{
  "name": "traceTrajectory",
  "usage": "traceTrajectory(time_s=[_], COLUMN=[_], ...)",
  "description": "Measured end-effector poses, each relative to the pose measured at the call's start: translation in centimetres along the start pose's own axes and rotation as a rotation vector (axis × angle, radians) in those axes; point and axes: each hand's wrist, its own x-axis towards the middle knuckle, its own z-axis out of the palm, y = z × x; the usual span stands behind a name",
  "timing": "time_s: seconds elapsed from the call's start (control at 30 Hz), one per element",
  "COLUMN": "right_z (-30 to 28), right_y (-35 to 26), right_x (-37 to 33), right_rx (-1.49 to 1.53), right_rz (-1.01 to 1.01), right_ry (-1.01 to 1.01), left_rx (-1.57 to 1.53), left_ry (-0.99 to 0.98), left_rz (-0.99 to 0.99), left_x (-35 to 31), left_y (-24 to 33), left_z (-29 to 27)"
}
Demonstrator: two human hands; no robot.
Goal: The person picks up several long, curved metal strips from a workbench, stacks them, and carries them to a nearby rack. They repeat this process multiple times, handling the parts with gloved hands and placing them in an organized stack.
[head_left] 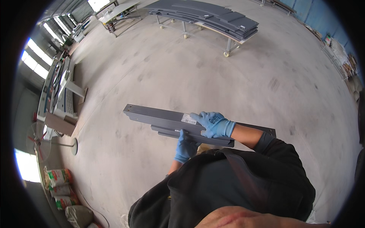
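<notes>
- As grey boards [156, 115] hang before the dark jacket [283, 167], the left hand [184, 148] has its grip clasped on their near edge!
- Right hand [216, 124] lies over them, beside a white label [188, 118]; can't tell if that grip's closed.

A person's blue-gloved right hand [213, 123] reaches left across the front of the body, back of the hand up, fingers extended, the bare right forearm [245, 135] emerging from a dark sleeve [281, 150]. The left hand [185, 147], also gloved in blue, sits lower, thumb pointing up, its other fingers mostly hidden, wrist bare.
</notes>
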Motion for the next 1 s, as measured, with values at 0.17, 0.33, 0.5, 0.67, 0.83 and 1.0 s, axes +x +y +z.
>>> traceTrajectory(time_s=[0.17,0.33,0.5,0.67,0.83,1.0], right_z=[-0.7,1.7,3.6,7.2,11.9,10.6], right_y=[-18.4,-27.7,-28.2,-29.7,-32.8,-31.6], right_x=[6.2,9.1,4.4,-4.2,-10.8,-13.7], right_rx=[0.057,0.144,0.22,0.265,0.255,0.285], right_rz=[0.08,0.154,0.189,0.2,0.181,0.175], right_ry=[0.101,0.184,0.262,0.255,0.199,0.225], left_rx=[0.772,0.26,0.365,0.34,0.267,0.333], left_ry=[-0.209,-0.089,-0.005,0.106,-0.07,-0.164], left_rz=[0.142,-0.163,-0.122,-0.127,-0.16,-0.193], left_x=[-11.7,-17.9,-20.4,-27.6,-34.9,-33.7], left_y=[16.5,25.5,23.3,16.0,10.3,8.1], left_z=[-2.1,-3.5,-1.3,-0.4,-2.1,-2.3])
